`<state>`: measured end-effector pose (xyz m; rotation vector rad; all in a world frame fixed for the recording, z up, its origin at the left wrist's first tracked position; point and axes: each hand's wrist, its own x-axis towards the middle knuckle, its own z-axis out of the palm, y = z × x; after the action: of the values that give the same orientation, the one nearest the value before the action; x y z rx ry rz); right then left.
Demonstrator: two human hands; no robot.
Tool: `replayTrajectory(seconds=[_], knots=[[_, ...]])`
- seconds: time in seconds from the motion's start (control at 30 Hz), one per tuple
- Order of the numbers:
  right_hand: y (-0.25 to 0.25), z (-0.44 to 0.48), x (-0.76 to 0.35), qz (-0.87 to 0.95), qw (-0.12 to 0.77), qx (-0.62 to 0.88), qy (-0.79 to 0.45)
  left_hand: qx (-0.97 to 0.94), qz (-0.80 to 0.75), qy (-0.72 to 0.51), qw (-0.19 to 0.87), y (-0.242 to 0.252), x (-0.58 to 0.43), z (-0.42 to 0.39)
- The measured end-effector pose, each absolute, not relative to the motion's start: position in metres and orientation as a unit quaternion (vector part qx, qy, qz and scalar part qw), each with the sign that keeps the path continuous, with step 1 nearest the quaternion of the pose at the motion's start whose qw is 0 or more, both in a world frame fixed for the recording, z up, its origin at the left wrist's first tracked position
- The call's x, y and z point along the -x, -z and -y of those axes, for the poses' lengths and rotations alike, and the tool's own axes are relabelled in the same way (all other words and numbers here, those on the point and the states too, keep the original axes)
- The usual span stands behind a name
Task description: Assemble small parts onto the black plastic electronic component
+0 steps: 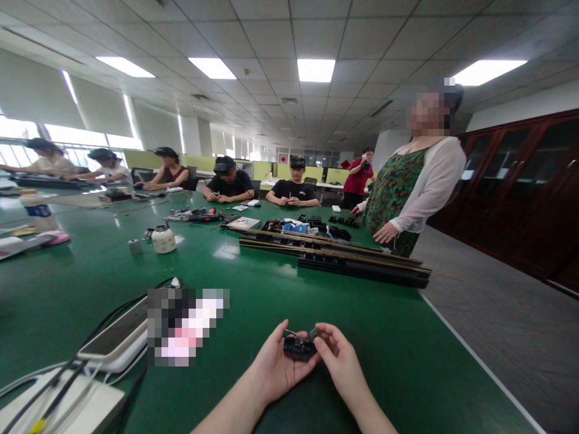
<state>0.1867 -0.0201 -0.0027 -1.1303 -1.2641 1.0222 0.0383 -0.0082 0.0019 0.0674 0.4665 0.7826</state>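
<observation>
A small black device part (299,349) with a dark open top and a few thin wires rests in my left hand (281,364). My left palm faces up and its fingers curl round the part. Close on its right side is my right hand (335,352), with thumb and forefinger pinched on a small bluish-grey piece (314,333), too small to name. The piece sits just above the part's right end. Both hands are over the near edge of the green table.
Long black rails (362,271) with thin brass-coloured rods lie across the table ahead. A phone (120,331) and cables lie at left, before a cream jar (163,239) and a grey metal cylinder (134,246). A person (407,187) stands at the right corner; several others sit beyond.
</observation>
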Motion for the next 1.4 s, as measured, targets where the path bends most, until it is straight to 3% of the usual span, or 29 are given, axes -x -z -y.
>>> replayTrajectory(seconds=[0.67, 1.4], knots=[[-0.008, 0.020, -0.192, 0.278, 0.639, 0.437, -0.569, -0.007, -0.252, -0.378, 0.891, -0.010, -0.038, 0.010], [-0.004, 0.016, -0.201, 0.189, 0.653, 0.389, -0.622, -0.020, -0.247, -0.380, 0.891, -0.003, -0.038, 0.008]])
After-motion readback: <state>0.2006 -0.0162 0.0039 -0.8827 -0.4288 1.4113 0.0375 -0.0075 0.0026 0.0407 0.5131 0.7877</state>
